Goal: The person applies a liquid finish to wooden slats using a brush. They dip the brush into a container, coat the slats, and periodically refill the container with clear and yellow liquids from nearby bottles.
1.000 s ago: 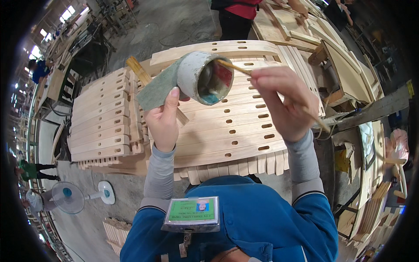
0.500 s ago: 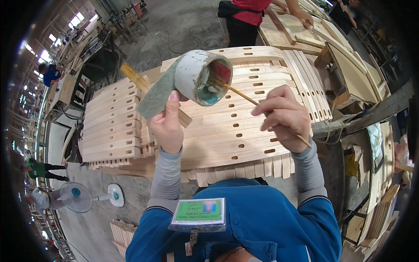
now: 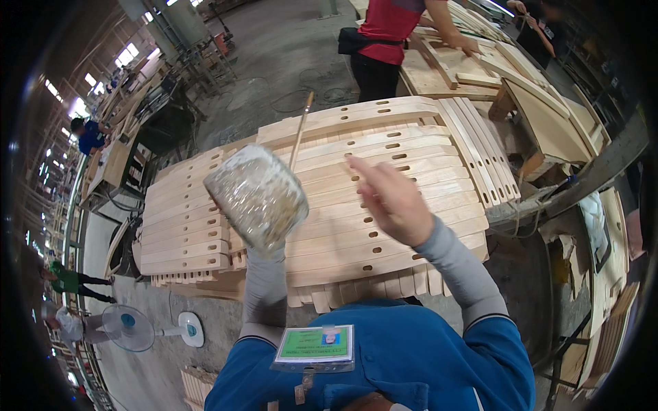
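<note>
A whitish, round pot (image 3: pixel 257 195) with a glossy, smeared surface is held up over stacked wooden slats (image 3: pixel 329 205). My left hand is hidden behind the pot; its grey-sleeved forearm (image 3: pixel 266 288) runs up to it, and the hand appears closed around the pot. A thin wooden stick (image 3: pixel 300 130) juts up beyond the pot; its lower end is out of sight. My right hand (image 3: pixel 396 204) is slightly blurred above the slats, fingers stretched out and holding nothing visible. The pot's inside is turned from view.
Across the slats, a person in a red top (image 3: pixel 384 31) stands beside a table with wooden frame pieces (image 3: pixel 445 65). A standing fan (image 3: pixel 130 329) is on the floor at left. More boards (image 3: pixel 610 335) stack at the right.
The pot has tipped and moved left and down, its opening no longer showing. My right hand has let go of the thin stick and moved left. The grey-green pad is now hidden.
</note>
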Available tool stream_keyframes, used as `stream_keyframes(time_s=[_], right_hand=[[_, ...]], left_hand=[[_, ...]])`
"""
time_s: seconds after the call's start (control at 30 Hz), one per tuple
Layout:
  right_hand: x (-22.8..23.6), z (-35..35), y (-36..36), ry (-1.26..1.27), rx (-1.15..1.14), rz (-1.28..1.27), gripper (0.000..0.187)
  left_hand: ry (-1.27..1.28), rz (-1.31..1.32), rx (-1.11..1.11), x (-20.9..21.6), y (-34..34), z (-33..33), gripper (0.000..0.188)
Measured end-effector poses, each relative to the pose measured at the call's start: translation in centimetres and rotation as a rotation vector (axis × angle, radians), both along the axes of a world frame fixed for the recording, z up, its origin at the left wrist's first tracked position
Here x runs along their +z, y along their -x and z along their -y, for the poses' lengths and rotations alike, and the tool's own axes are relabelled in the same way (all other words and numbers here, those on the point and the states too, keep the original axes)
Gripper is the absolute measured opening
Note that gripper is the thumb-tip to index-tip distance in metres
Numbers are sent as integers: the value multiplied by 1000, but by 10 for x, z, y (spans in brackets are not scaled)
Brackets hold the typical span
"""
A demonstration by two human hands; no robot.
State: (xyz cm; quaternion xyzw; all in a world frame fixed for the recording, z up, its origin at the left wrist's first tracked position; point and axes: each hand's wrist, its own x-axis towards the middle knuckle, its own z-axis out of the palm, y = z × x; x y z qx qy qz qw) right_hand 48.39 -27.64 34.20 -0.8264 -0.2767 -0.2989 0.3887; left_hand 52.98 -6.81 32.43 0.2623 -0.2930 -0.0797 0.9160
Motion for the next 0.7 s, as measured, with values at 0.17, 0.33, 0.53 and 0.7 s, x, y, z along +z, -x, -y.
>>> stream_keyframes(time_s=[0.17,0.33,0.53,0.7], right_hand=[[-11,-32,-29,-61,140,27,39],[-26,-19,-49,-641,-11,-13,19],[-26,-40,-40,-937,74,-229,29],[-44,-35,-27,-1263,403,-453,15]], left_hand=[[-108,-15,-51,1,12,16,26],[-93,-4,-217,-11,15,11,40],[-11,-342,-256,-56,24,19,38],[-47,-339,-294,-43,25,51,33]])
